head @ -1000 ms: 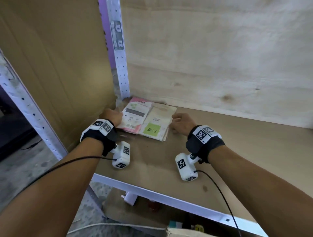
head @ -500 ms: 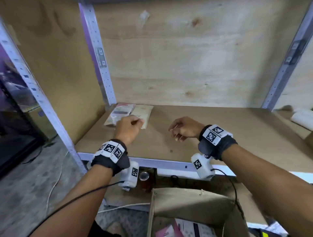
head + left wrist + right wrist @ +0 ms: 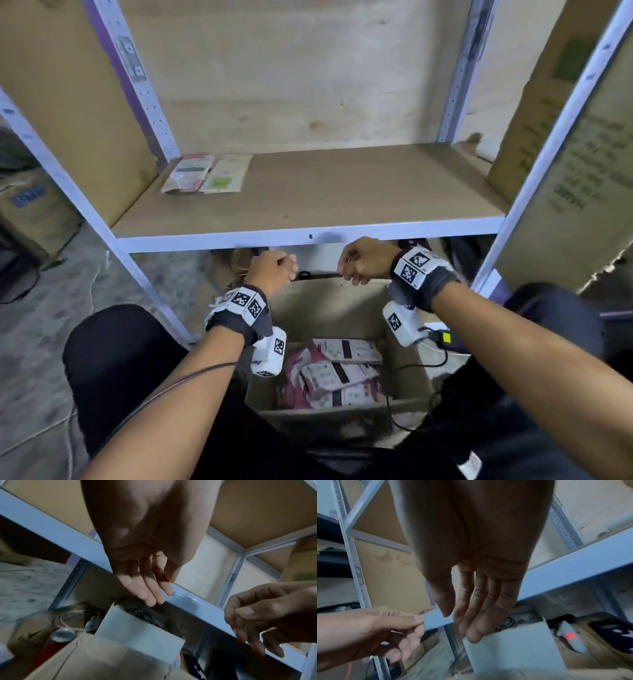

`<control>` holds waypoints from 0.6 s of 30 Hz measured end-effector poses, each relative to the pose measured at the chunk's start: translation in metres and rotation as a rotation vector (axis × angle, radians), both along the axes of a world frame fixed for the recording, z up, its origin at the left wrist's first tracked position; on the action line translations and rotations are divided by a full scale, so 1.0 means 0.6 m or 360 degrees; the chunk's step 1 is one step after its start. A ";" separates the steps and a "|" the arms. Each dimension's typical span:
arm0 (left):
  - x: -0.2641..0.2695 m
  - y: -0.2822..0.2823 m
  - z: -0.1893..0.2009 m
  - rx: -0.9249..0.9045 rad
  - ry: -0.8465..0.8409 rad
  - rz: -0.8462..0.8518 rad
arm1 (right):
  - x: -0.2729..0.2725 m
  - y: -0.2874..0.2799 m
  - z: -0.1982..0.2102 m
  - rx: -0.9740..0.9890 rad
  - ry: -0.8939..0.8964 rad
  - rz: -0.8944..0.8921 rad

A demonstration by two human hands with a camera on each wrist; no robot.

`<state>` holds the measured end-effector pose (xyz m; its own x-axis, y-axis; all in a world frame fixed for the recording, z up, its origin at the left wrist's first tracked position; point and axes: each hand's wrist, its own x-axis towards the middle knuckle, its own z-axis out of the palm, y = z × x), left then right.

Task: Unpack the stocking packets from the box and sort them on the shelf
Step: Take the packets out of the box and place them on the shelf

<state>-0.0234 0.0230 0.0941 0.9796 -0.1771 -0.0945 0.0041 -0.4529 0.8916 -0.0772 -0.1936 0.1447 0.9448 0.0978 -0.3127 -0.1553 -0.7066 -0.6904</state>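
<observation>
Head view is showing both hands hanging in front of the shelf [image 3: 308, 236] edge, above an open cardboard box [image 3: 329, 308] on the floor: the left hand [image 3: 270, 269] and the right hand [image 3: 364, 260] are looking loosely curled from behind and are carrying nothing. Wrist views are giving what that angle is hiding: the left hand [image 3: 145, 561] is hanging with fingers relaxed and nearly straight, palm bare, and the right hand [image 3: 476, 574] is hanging likewise, fingers extended and close together. Those views are also catching clutter under the shelf, a red can [image 3: 56, 641] beside the box flap and tangled black cables [image 3: 144, 612], which the head camera is barely showing.

Stocking packets [image 3: 337, 375] are lying in a loose pile inside the box, pink and white. Two more packets [image 3: 207, 173] are sitting flat, side by side, in the shelf's back left corner.
</observation>
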 end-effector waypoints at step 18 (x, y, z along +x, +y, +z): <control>-0.003 -0.039 -0.273 0.0850 0.0710 -0.0443 | 0.041 -0.016 -0.336 -0.0132 0.0610 0.0013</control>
